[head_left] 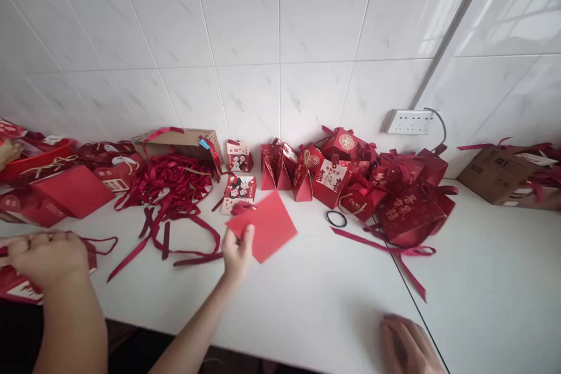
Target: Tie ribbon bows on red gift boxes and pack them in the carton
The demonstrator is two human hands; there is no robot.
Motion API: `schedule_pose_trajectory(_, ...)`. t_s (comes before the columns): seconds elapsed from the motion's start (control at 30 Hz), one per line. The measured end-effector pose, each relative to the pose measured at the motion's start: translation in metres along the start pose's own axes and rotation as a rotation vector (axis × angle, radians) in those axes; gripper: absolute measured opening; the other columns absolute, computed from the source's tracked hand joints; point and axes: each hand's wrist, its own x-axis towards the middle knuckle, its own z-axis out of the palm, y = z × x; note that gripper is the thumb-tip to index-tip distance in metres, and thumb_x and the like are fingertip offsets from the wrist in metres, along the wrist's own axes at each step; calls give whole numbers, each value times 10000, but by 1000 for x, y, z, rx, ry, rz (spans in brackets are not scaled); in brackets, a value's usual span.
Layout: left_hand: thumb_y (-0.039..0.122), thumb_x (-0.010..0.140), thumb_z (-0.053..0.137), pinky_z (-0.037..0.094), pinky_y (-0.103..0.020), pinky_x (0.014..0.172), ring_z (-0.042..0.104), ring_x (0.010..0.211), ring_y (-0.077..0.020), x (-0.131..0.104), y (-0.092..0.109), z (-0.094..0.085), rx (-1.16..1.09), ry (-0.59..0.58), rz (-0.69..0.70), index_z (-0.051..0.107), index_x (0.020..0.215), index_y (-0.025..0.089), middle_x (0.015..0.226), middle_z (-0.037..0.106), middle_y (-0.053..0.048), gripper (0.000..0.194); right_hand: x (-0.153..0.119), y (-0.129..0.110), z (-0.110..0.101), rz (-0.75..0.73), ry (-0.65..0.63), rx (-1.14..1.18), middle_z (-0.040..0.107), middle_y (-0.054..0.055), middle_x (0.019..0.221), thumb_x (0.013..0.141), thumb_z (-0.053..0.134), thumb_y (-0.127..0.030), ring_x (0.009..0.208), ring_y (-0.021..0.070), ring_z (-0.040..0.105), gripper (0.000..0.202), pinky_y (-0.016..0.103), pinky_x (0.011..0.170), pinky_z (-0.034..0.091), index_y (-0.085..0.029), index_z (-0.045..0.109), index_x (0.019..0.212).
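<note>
White wall tiles rise behind a white table (307, 304) strewn with dark red ribbons (175, 198) and small red gift boxes (333, 178). A flat red card (267, 225) is pinched at its near corner by the right hand (236, 254), just above the table's middle. The left hand (46, 257) is closed on a ribbon end at the left edge, while another person's hand (407, 345) rests at the lower right.
</note>
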Motion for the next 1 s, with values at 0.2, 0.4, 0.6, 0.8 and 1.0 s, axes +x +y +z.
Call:
schedule_pose_trajectory(0.2,267,866,476,535,-334,766,622,947,-215,-122,56,32,-139,-301,144,469,1202,217,1007,621,-111,340,15,-44,-21,177,-85,274,536,112,1056,904,416,-355,958,221,572,217,322,671,540,-205,547,991)
schedule_pose_trajectory(0.4,285,831,521,434,-496,922,405,1245,-336,-191,88,32,-65,-448,378,99,1433,217,1334,401,-204,738,47,-89,-28,203,-118,592,470,144,1189,798,576,-442,1016,237,543,569,396,800,511,-187,325,1240)
schedule_pose_trajectory(0.6,197,827,515,425,-418,954,459,1178,-251,-122,105,18,-203,-210,459,387,1281,207,1213,486,-140,472,80,-63,-36,220,-219,625,597,29,835,871,457,-360,630,137,524,184,271,556,440,-194,527,907)
schedule_pose_trajectory(0.8,374,823,555,495,-283,781,625,882,-173,-35,144,37,-197,-994,255,588,962,213,936,656,-22,216,97,-54,-39,88,-270,659,613,36,937,838,510,-271,790,160,577,154,276,647,474,-196,531,971)
schedule_pose_trajectory(1.0,295,858,492,465,-217,640,564,651,-110,-54,139,47,-309,-734,220,512,715,194,696,580,22,176,96,-64,-30,28,-97,627,605,10,824,856,495,-212,732,136,574,69,266,650,465,-208,554,891)
